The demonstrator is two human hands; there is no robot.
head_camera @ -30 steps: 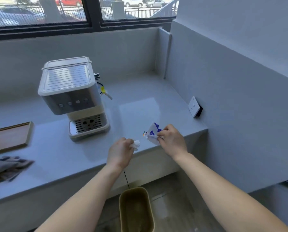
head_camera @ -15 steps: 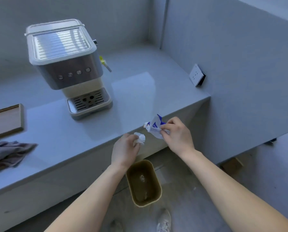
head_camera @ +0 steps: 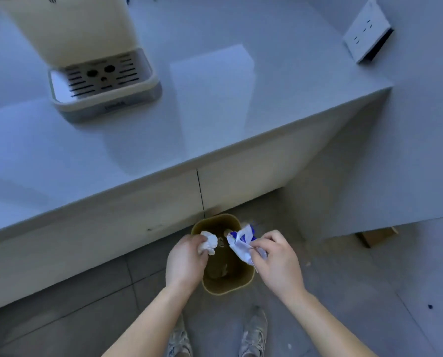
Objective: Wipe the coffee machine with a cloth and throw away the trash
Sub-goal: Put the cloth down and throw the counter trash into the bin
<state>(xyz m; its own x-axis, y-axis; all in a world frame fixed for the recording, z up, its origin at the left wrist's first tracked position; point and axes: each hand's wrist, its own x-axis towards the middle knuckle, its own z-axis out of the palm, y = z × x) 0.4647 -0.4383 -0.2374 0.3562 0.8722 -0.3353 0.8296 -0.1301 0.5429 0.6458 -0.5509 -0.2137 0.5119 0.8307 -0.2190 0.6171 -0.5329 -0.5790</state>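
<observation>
Over the floor, a tan trash bin (head_camera: 237, 286) stands below the counter edge. My left hand (head_camera: 185, 258) grips a crumpled white tissue (head_camera: 208, 242) above the bin's left rim. My right hand (head_camera: 277, 256) pinches a crumpled white and blue wrapper (head_camera: 242, 242) above the bin's right side. A few scraps lie at the bottom of the bin. The cream coffee machine (head_camera: 86, 42) stands on the counter at the upper left, only its lower body and drip tray (head_camera: 103, 78) in view. The cloth is out of view.
The grey counter (head_camera: 215, 104) ends at a corner on the right, beside a wall with a white socket (head_camera: 367, 39). My two shoes (head_camera: 253, 333) stand on the tiled floor in front of the bin. A brown box corner (head_camera: 375, 235) sits by the wall base.
Both hands have moved down from counter-edge height to just over the bin, still holding the tissue and wrapper. The view has tilted down; the cloth and wooden tray have left the frame.
</observation>
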